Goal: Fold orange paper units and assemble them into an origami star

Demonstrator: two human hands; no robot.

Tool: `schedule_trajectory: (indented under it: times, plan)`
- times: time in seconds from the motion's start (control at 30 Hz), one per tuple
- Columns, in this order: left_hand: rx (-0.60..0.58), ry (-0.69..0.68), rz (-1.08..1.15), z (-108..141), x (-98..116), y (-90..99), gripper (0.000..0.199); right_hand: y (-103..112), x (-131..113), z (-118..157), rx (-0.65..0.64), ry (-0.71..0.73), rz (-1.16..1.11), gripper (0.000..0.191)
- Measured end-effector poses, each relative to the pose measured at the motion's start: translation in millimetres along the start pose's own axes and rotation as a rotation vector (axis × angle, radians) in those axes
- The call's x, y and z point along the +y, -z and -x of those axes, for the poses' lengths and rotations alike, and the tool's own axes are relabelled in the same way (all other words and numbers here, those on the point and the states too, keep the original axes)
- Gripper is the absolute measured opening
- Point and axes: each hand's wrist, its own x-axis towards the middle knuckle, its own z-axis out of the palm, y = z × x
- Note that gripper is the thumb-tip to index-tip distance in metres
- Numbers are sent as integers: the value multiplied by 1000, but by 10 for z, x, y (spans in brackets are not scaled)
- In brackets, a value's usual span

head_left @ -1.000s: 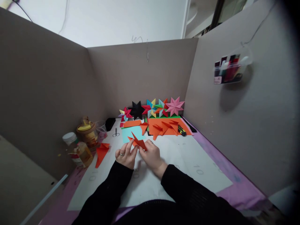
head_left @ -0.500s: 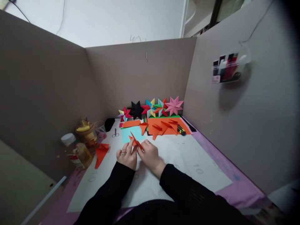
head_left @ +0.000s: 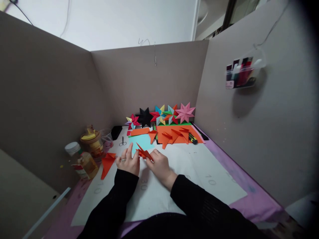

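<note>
An orange folded paper piece [head_left: 144,153] with pointed ends is held above the white sheet. My right hand [head_left: 159,166] pinches its right end between thumb and fingers. Just left of it is my left hand [head_left: 128,162], its fingers spread and a ring on one of them. The tip of its thumb is close to the paper; whether they touch I cannot tell. Left of that hand lies another orange folded piece [head_left: 108,164]. Several more orange folded pieces [head_left: 175,134] lie farther back on orange paper [head_left: 196,134].
Folded paper stars [head_left: 185,113] stand along the back wall. A light blue sheet [head_left: 142,141], small scissors [head_left: 122,142] and a black and yellow cutter [head_left: 192,138] lie at the back. On the left are a bottle [head_left: 86,162] and a pot [head_left: 93,142]. Partitions enclose three sides.
My left hand has moved left, away from the folded piece, and its fingers have spread. The piece sits slightly lower and looks more opened out. My right hand keeps its hold.
</note>
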Motion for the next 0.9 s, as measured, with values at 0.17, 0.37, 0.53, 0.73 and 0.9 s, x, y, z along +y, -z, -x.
schedule_trajectory:
  times: [0.17,0.37,0.53,0.73,0.9]
  plan:
    - [-175,270,271,-78,-285,-93,52,60,2,-29,-54,-162,-455,17]
    - [-449,631,1055,-70,-375,-175,47,119,38,-70,-185,-433,-848,22]
    - [-405,707,1106,-96,-295,-105,42,154,98,-91,-301,-443,-972,32]
    - [-375,747,1107,-102,-266,-86,42,188,139,-114,-445,-388,-1001,32]
    - [-384,724,1048,-113,-190,-36,41,194,121,-96,-469,-400,-1031,35]
